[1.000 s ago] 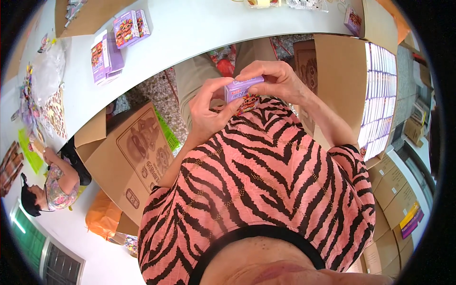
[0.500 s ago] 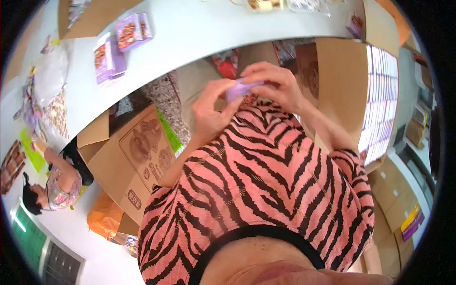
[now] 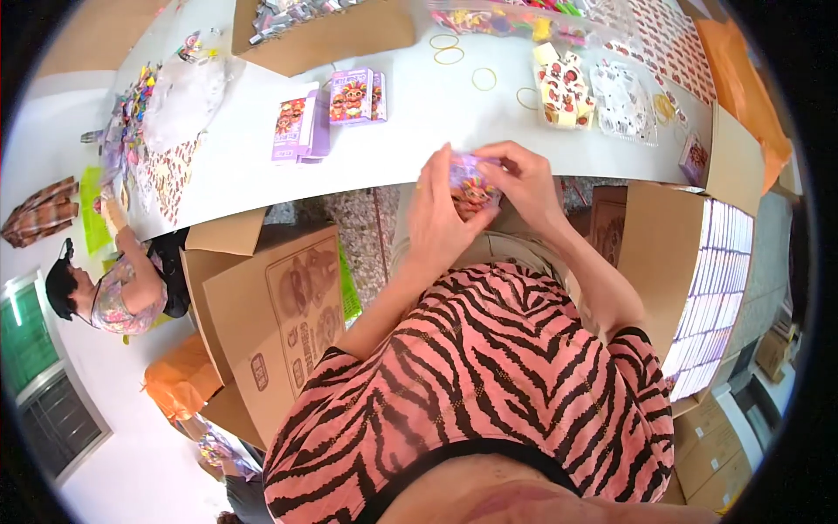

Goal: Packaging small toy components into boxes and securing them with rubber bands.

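At the table's front edge my two hands hold a small purple cardboard box (image 3: 472, 190) with a colourful cartoon print, its printed face turned toward me. My left hand (image 3: 436, 214) is closed around its left side, thumb across the lower front. The fingers of my right hand (image 3: 526, 179) pinch its upper right end; whether a flap there is open is hidden by them. On the white table (image 3: 419, 157), to the left, stand two similar purple boxes (image 3: 351, 98). An open-sided purple carton (image 3: 301, 127) lies beside them.
Rubber bands (image 3: 484, 79) lie beside a bag of yellow printed pieces (image 3: 565, 87) and a clear plastic tray (image 3: 624, 100). A box of silver packets (image 3: 323, 39) is at the back. Cardboard cartons flank me, the right one packed with boxes (image 3: 711, 271). A co-worker (image 3: 127, 279) sits left.
My view has shifted, showing more of the tabletop. The purple box has come up to the table's edge with both hands, and its printed face now shows more fully.
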The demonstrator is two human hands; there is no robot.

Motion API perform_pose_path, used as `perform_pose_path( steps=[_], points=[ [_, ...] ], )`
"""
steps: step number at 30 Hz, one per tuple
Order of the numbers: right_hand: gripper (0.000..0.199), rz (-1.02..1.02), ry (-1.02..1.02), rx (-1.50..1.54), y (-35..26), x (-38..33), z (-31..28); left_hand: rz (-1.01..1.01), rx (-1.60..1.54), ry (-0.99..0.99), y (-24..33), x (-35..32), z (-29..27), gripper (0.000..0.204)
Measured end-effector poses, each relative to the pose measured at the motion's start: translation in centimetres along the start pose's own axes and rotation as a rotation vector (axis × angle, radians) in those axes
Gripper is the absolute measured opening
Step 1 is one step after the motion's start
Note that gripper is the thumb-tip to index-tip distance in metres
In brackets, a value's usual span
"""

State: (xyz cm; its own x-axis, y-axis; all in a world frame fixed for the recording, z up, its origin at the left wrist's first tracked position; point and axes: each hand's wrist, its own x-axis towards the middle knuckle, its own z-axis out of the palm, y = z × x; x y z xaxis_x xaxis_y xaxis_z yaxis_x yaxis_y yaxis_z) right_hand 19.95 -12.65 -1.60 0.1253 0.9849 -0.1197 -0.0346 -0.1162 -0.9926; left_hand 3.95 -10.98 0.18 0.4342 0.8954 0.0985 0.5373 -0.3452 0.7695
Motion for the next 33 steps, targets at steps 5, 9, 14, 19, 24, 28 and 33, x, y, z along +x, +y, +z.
perform_pose_path(
  steps=[5, 9, 14, 19, 24, 28, 33],
  points=[
    [0.032, -0.097, -0.045, 0.158, -0.9, 4.7, 3.3, 0.046, 0.111, 0.209, -2.3, 4.9, -3.1, 0.084],
    [0.032, -0.111, -0.039, 0.115, -1.1, 5.2, 4.0, 0.09, 0.308, 0.342, -7.0, 10.1, -7.3, 0.083],
    [0.024, -0.067, -0.075, -0.034, 1.4, 4.5, 2.7, -0.045, 0.306, 0.251, -9.9, 13.7, -9.1, 0.082],
    [0.021, -0.01, -0.006, -0.078, 2.7, 3.5, 1.3, 0.025, 0.487, 0.457, -11.7, 13.6, -11.9, 0.088],
    [0.021, 0.063, -0.034, -0.142, 3.7, 2.9, 0.9, -0.264, 0.606, 0.358, -16.3, 11.6, -14.3, 0.096],
    [0.02, 0.06, -0.054, -0.133, 3.4, 2.7, 1.1, -0.404, 0.559, 0.206, -15.7, 11.0, -13.9, 0.098],
    [0.02, 0.046, -0.052, -0.111, 3.1, 2.4, 1.0, -0.414, 0.546, 0.249, -16.2, 10.8, -13.7, 0.1]
  ],
)
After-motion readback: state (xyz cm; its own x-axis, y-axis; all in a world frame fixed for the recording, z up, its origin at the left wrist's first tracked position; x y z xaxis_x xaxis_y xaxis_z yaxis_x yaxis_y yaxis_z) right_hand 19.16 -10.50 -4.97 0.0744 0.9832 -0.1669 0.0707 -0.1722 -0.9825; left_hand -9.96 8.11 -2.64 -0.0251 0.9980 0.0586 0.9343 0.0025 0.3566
